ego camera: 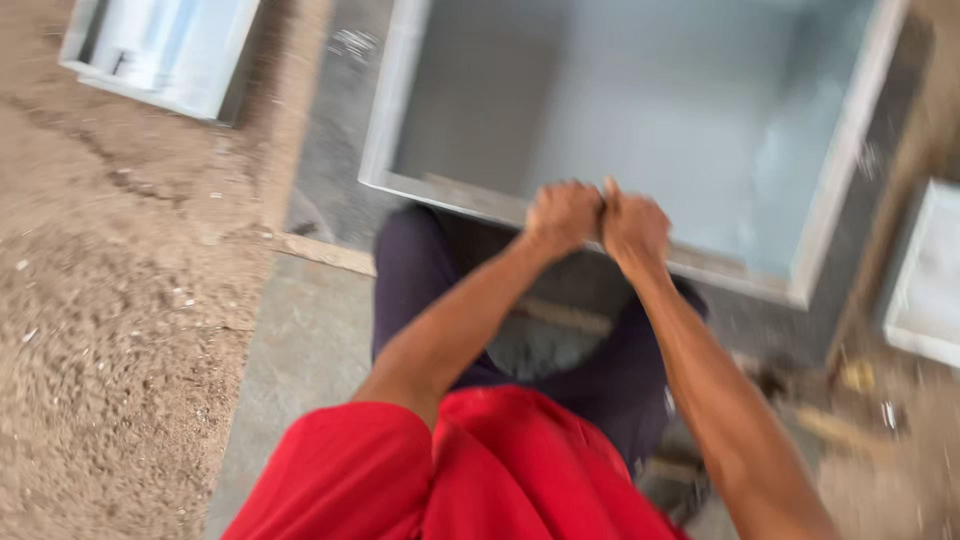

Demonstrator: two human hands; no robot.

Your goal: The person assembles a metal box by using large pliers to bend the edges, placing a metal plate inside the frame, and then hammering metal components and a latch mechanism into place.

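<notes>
Blurred view from above. Both arms reach forward, left hand [562,216] and right hand [633,228] clenched side by side, touching, on the near rim of a large square grey sheet-metal box [455,195], open-topped, lying on the concrete floor [300,350] just ahead of the person's knees.

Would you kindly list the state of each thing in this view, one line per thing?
Large grey sheet-metal box: open-topped, nothing visible inside.
Left hand: closed on the box's near rim, beside the other hand.
Right hand: closed on the same rim.
Smaller grey metal box: open, on the ground, untouched.
</notes>
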